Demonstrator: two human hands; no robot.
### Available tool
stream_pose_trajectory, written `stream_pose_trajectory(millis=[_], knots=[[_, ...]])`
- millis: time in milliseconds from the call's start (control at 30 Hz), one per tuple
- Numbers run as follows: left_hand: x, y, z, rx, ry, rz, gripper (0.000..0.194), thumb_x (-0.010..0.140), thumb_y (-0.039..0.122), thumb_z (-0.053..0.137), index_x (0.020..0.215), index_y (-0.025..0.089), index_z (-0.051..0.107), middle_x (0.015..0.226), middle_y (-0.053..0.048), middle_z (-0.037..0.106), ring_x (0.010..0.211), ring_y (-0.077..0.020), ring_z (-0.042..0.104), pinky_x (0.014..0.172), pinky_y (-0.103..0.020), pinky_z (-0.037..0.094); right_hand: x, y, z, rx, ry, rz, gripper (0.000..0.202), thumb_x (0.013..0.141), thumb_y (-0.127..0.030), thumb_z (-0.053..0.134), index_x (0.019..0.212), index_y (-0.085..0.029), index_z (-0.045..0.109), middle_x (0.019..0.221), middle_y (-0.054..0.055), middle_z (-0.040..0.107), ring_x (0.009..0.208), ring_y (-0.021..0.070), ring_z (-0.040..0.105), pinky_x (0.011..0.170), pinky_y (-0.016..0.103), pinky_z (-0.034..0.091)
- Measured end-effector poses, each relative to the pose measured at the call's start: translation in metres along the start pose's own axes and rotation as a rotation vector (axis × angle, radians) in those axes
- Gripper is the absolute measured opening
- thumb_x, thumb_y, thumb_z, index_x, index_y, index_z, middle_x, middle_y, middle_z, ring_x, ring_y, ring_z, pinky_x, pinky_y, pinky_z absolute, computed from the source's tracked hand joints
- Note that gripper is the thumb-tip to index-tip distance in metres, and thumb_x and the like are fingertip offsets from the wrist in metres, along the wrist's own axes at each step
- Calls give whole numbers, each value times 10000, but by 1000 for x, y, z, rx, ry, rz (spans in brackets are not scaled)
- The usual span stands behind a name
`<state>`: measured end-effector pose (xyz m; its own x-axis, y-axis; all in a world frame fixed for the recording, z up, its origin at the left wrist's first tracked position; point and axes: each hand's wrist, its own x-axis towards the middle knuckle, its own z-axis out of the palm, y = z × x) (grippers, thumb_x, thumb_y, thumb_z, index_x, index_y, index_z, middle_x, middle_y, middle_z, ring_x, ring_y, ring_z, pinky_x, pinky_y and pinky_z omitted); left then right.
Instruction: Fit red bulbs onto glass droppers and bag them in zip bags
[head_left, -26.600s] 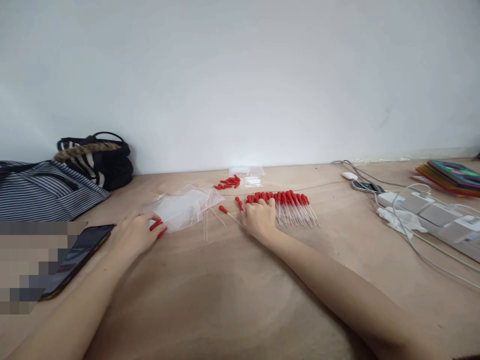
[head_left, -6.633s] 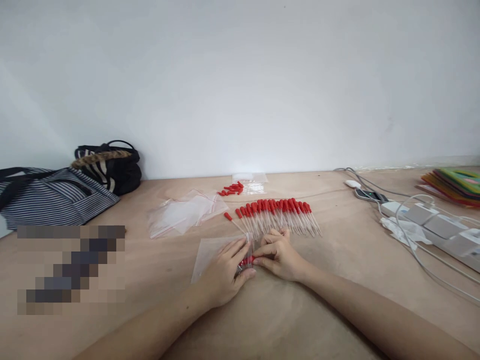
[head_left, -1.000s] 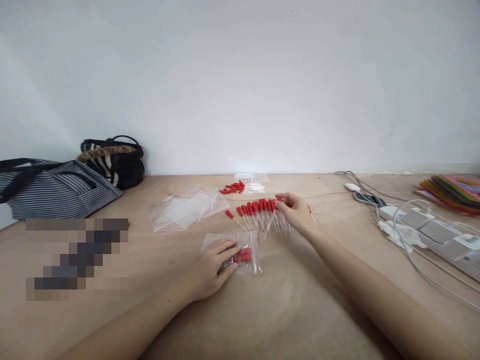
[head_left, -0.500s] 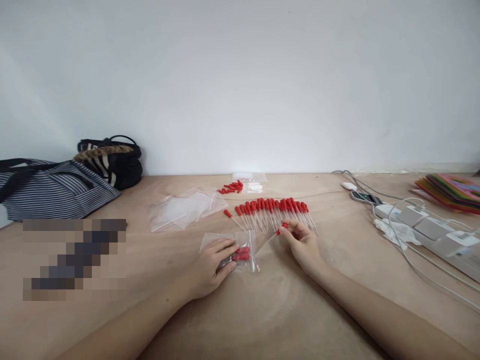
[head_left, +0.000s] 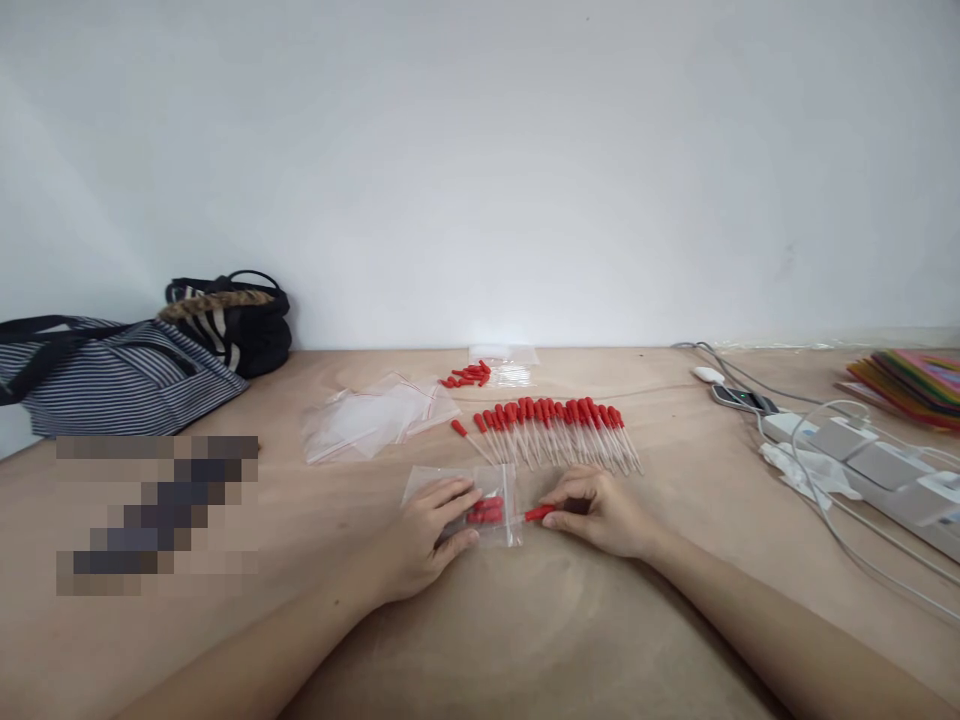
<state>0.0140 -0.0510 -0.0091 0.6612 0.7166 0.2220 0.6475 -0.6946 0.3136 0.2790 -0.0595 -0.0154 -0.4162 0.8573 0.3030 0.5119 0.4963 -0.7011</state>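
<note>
My left hand (head_left: 439, 525) lies on a clear zip-lock bag (head_left: 514, 535), its fingers on top and the thumb along the near side, holding it flat on the table. Inside the bag, red-bulbed droppers (head_left: 487, 508) show next to my fingertips. My right hand (head_left: 600, 512) pinches another dropper (head_left: 536, 513) by its red rubber bulb at the bag's right-hand opening. That dropper's clear tube points left into the bag, hard to see through the plastic. Just beyond both hands lies a row of droppers (head_left: 555, 420) with red bulbs pointing away from me.
Flat plastic bags (head_left: 375, 420) lie left of the row. Loose red bulbs (head_left: 469, 375) and clear tubes (head_left: 512, 375) sit farther back. A power strip (head_left: 885, 465) with cables is at right, near colourful sheets (head_left: 911, 385). A striped bag (head_left: 127, 380) stands at left.
My right hand has moved left and nearer to me, bringing the dropper level with the bag's opening, its tube now further in. My left hand stays on the bag.
</note>
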Motion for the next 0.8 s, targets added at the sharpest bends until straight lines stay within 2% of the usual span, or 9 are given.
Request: stream_pose_trajectory(millis=[133, 267, 367, 600, 800], knots=[[1, 1, 0, 13, -11, 5, 411, 828, 345, 480, 1209, 192, 512, 1262, -117, 514, 1170, -267, 458, 953, -466, 405, 3, -8, 14, -75, -18, -30, 113, 738, -316, 631, 816, -261, 690, 702, 1, 641, 712, 151, 548, 747, 340, 383], [2, 3, 1, 27, -1, 14, 411, 829, 342, 477, 1199, 169, 522, 1252, -127, 522, 1167, -265, 461, 961, -457, 399, 9, -12, 20, -59, -113, -113, 161, 796, -240, 559, 913, -257, 668, 765, 14, 632, 805, 161, 535, 777, 337, 363], [2, 2, 1, 34, -2, 15, 415, 830, 336, 474, 1200, 154, 521, 1254, -134, 519, 1167, -264, 461, 965, -455, 395, 16, -10, 22, -57, -157, -144, 151, 802, -229, 555, 897, -250, 670, 780, 17, 621, 820, 159, 532, 801, 349, 346], [2, -1, 3, 41, 25, 40, 410, 825, 335, 481, 1198, 172, 523, 1235, -123, 538, 1149, -261, 482, 954, -452, 411, 25, -2, 30, -43, -98, -40, 155, 726, -370, 642, 761, -227, 691, 690, 0, 613, 692, 130, 539, 733, 300, 347], [1, -3, 5, 43, 59, 50, 426, 813, 333, 497, 1210, 181, 510, 1225, -115, 548, 1128, -258, 502, 934, -442, 433, 27, -8, 33, -135, -59, -38, 159, 784, -323, 571, 730, -208, 667, 637, -5, 598, 615, 111, 517, 672, 266, 332]])
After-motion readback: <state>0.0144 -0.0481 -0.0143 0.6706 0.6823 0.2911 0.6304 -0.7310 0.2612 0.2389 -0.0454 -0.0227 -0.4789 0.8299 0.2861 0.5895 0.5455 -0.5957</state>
